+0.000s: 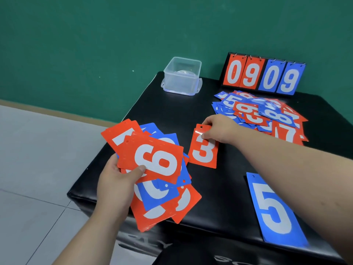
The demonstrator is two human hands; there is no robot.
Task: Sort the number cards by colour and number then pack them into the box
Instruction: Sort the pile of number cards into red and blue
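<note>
Red and blue cards are clasped fanned in the left grip, thumb on top, left of centre. A red 3 card, lying on the table mid-frame, is pinched at its holed upper end by the outstretched right grip; its long axis runs nearly up-frame.

Guessing gym or sports room: black padded vinyl block is sitting on pale grey floor tiles by a green painted wall, red-and-blue flip scoreboard standing on top.
</note>
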